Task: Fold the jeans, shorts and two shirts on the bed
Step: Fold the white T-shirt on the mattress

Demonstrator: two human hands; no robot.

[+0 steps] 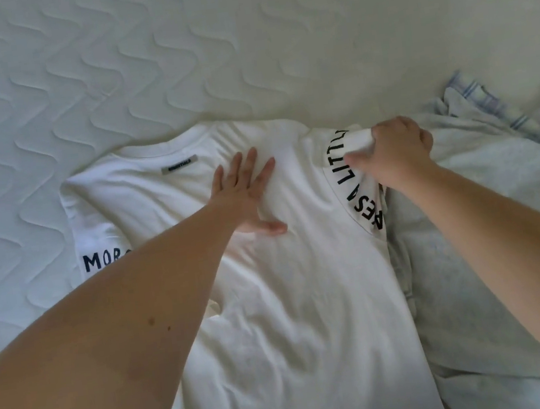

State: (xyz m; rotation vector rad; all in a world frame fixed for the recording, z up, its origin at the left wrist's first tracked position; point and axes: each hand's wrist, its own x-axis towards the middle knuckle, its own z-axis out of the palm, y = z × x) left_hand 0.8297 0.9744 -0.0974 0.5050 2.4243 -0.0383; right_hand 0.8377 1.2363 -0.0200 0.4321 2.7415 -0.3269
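Note:
A white T-shirt point(294, 297) with dark lettering on its sleeves lies spread back-up on the bed, its collar and grey label pointing away from me. My left hand point(249, 195) presses flat on the upper back of the shirt, fingers straight. My right hand point(392, 154) grips the shirt's right sleeve, which is lifted and turned inward so its curved lettering shows. The left sleeve lies flat at the left, partly hidden by my forearm.
A pale grey-blue garment point(489, 209) lies crumpled to the right of the shirt, with a blue checked cloth point(488, 100) behind it. The quilted white mattress point(91, 83) stretches across the far side and left.

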